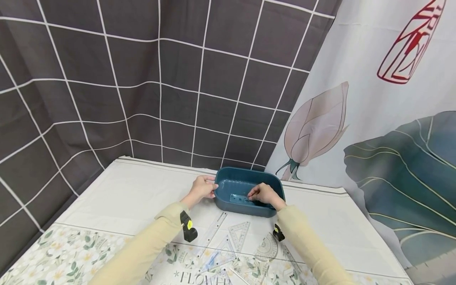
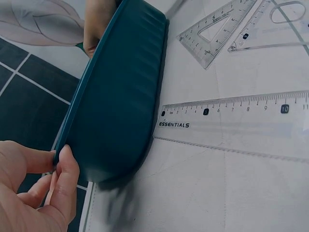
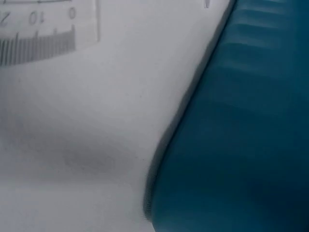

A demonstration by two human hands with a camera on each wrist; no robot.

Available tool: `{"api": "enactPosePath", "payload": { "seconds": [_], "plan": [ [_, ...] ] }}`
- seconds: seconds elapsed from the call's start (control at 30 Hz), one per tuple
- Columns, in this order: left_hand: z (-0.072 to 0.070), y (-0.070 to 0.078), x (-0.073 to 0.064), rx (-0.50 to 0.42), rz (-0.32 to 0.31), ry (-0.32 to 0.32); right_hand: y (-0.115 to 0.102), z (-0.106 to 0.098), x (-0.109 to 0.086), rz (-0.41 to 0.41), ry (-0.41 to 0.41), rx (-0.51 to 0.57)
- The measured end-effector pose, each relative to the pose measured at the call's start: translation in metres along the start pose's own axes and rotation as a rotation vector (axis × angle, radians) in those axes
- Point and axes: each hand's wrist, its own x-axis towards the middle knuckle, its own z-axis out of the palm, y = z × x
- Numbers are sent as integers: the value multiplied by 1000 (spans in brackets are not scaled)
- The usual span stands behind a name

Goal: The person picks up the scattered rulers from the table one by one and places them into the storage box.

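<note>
A dark teal plastic basin point(image 1: 246, 208) stands at the back of the table. My left hand point(image 1: 201, 187) pinches its left rim between thumb and fingers, also plain in the left wrist view. Over the right side of the rim my right hand point(image 1: 264, 194) reaches down inside, fingers curled at the end of a small clear ruler point(image 1: 238, 198) low in the basin. Part of that ruler is hidden by the fingers. In the right wrist view only the basin's outer wall point(image 3: 241, 135) shows, and the hand is out of sight.
In front of the basin lie a long clear ruler point(image 1: 212, 233), a small set square point(image 1: 239, 234), a larger set square point(image 1: 222, 255) and a protractor point(image 1: 268, 248). More clear pieces lie near the right sleeve. Dark checked cloth point(image 1: 142, 99) hangs behind.
</note>
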Motion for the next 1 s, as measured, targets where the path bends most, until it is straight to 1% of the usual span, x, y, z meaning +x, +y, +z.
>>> {"api": "enactPosePath", "payload": {
  "seconds": [0.27, 0.57, 0.73, 0.83, 1.0],
  "plan": [
    [1, 0, 0, 6, -2, -2, -1, 2, -4, 31, 34, 6],
    [1, -2, 2, 15, -6, 1, 3, 5, -6, 18, 110, -1],
    [0, -2, 1, 10, -2, -2, 1, -1, -7, 24, 129, 87],
    [0, -1, -1, 5, 1, -1, -1, -5, -10, 13, 124, 135],
    [0, 0, -1, 8, -1, -4, -6, -9, -17, -27, 141, 140]
  ]
}}
